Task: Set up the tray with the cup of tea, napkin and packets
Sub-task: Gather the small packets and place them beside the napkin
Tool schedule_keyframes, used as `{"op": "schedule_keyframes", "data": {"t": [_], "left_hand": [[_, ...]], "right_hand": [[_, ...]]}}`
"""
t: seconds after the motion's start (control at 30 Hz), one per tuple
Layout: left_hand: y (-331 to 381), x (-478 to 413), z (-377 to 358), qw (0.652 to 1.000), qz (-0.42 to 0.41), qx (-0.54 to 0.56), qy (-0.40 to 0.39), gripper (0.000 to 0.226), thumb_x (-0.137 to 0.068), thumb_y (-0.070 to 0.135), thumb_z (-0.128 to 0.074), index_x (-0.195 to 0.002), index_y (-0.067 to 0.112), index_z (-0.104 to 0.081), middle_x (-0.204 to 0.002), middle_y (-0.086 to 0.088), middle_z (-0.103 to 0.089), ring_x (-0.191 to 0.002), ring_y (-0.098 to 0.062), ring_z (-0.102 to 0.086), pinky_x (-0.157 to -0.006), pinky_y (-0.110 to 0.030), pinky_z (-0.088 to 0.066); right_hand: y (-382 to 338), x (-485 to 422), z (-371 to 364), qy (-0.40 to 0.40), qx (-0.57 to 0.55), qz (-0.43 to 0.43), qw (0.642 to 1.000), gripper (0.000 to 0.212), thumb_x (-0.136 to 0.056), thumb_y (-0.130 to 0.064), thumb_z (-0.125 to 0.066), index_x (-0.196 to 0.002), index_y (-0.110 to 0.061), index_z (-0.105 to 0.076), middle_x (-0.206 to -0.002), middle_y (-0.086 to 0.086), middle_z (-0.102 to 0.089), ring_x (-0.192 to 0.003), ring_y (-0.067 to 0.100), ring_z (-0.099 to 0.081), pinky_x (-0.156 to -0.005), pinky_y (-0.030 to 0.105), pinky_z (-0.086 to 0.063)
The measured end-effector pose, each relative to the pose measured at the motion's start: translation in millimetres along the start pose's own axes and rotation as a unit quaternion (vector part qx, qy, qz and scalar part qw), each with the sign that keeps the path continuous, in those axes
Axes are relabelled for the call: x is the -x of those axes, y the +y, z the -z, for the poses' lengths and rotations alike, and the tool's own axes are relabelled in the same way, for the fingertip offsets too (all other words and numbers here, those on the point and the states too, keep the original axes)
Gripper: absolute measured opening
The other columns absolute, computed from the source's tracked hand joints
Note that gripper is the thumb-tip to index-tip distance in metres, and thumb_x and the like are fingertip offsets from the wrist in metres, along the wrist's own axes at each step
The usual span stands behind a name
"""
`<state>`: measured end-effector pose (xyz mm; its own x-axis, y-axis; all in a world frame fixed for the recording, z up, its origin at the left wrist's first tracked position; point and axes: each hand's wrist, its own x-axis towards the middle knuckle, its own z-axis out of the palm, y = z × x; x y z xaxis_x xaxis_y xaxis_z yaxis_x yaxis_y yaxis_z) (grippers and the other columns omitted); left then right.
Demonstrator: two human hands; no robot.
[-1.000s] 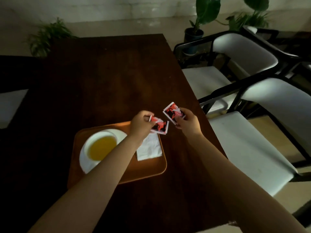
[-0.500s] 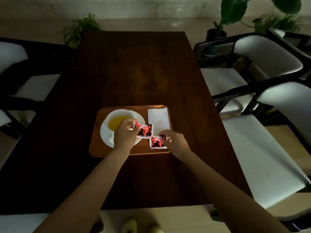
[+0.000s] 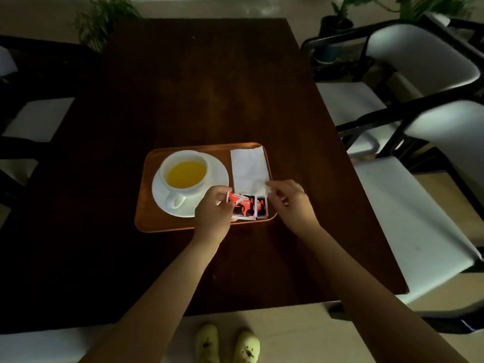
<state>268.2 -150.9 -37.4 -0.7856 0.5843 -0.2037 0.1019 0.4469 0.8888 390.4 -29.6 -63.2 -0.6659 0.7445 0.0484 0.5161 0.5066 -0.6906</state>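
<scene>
Left hand [image 3: 213,214] grip on packet [image 3: 242,206]

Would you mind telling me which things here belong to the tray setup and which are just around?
Belongs to the job:
tray
cup of tea on its saucer
napkin
two packets
left hand on a packet, right hand at the napkin's corner

Just around:
table
chairs
plants
shoes
</scene>
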Motion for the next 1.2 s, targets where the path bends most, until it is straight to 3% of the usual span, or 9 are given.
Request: {"op": "schedule_keyframes", "data": {"t": [0.03, 0.1, 0.2, 0.27, 0.37, 0.5, 0.6, 0.73, 1.2], "left_hand": [[0, 0, -3, 1.0, 0.009, 0.013, -0.008, 0.022, -0.084, 0.006, -0.056, -0.103, 0.015, -0.061, -0.1, -0.002, -0.063, -0.097, -0.012, -0.054, -0.078, -0.026, -0.042], [1, 0, -10, 0.999, 0.028, 0.038, -0.027, 0.024, -0.083, 0.007, -0.056, -0.104, 0.016, -0.061, -0.105, -0.003, -0.063, -0.098, -0.012, -0.053, -0.082, -0.029, -0.045], [2, -2, -18, 0.997, 0.039, 0.047, -0.039, 0.028, -0.085, 0.005, -0.053, -0.111, 0.015, -0.059, -0.117, -0.008, -0.063, -0.104, -0.016, -0.056, -0.094, -0.038, -0.049], [0, -1, -22, 0.999, 0.01, 0.006, -0.049, 0.032, -0.087, 0.002, -0.05, -0.116, 0.013, -0.057, -0.121, -0.011, -0.063, -0.109, -0.021, -0.059, -0.091, -0.029, -0.047], [-8, 4, -24, 0.993, -0.052, -0.089, -0.06, 0.036, -0.088, -0.002, -0.047, -0.121, 0.008, -0.055, -0.12, -0.013, -0.064, -0.111, -0.024, -0.06, -0.08, -0.02, -0.042], [-11, 4, -22, 0.983, -0.063, -0.158, -0.066, 0.038, -0.088, 0.0, -0.049, -0.125, 0.008, -0.051, -0.12, -0.014, -0.062, -0.11, -0.025, -0.059, -0.088, -0.031, -0.05], [-10, 4, -19, 0.98, -0.075, -0.163, -0.089, 0.039, -0.087, 0.0, -0.05, -0.125, 0.008, -0.051, -0.119, -0.014, -0.062, -0.109, -0.025, -0.06, -0.09, -0.033, -0.05], [-8, 1, -17, 0.98, -0.069, -0.164, -0.091, 0.04, -0.086, -0.001, -0.051, -0.125, 0.008, -0.051, -0.119, -0.014, -0.062, -0.109, -0.025, -0.06, -0.087, -0.031, -0.05], [-12, -2, -19, 0.971, -0.095, -0.204, -0.085, 0.029, -0.087, 0.005, -0.054, -0.115, 0.007, -0.059, -0.113, -0.014, -0.066, -0.108, -0.024, -0.06, -0.089, -0.031, -0.049]], "right_hand": [[-2, 1, 3, -0.013, -0.048, -0.02, 0.999, 0.03, -0.092, -0.02, -0.052, -0.121, -0.019, -0.058, -0.106, 0.0, -0.06, -0.089, 0.005, -0.055, -0.074, 0.004, -0.043], [-7, 3, 2, -0.062, -0.096, -0.045, 0.992, 0.029, -0.091, -0.021, -0.054, -0.12, -0.019, -0.058, -0.096, -0.004, -0.061, -0.08, -0.007, -0.053, -0.062, -0.005, -0.04], [-10, 5, -3, -0.067, -0.115, -0.069, 0.989, 0.03, -0.087, -0.011, -0.06, -0.116, -0.013, -0.06, -0.087, -0.001, -0.058, -0.072, -0.003, -0.054, -0.057, -0.003, -0.042], [-11, 4, -5, -0.038, -0.103, -0.082, 0.991, 0.03, -0.085, -0.006, -0.061, -0.115, -0.011, -0.061, -0.086, -0.001, -0.056, -0.072, 0.003, -0.054, -0.055, 0.001, -0.042], [-14, 4, -11, -0.019, -0.042, -0.071, 0.996, 0.032, -0.085, -0.003, -0.06, -0.115, -0.011, -0.061, -0.101, 0.006, -0.062, -0.086, 0.014, -0.058, -0.066, 0.011, -0.043], [-12, 6, -19, -0.022, 0.06, -0.053, 0.997, 0.035, -0.085, -0.006, -0.059, -0.12, -0.01, -0.058, -0.117, 0.013, -0.058, -0.106, 0.025, -0.055, -0.08, 0.03, -0.052], [-12, 11, -23, -0.006, 0.106, -0.041, 0.994, 0.042, -0.085, -0.007, -0.06, -0.127, -0.012, -0.053, -0.123, 0.012, -0.054, -0.115, 0.026, -0.048, -0.094, 0.035, -0.048], [-12, 13, -22, 0.042, 0.121, -0.036, 0.991, 0.036, -0.084, -0.006, -0.061, -0.119, -0.01, -0.058, -0.118, 0.012, -0.063, -0.109, 0.028, -0.052, -0.091, 0.039, -0.049], [-9, 18, -24, 0.016, 0.122, -0.061, 0.991, 0.031, -0.082, -0.016, -0.063, -0.112, -0.012, -0.057, -0.109, 0.008, -0.065, -0.106, 0.026, -0.052, -0.092, 0.037, -0.04]]}}
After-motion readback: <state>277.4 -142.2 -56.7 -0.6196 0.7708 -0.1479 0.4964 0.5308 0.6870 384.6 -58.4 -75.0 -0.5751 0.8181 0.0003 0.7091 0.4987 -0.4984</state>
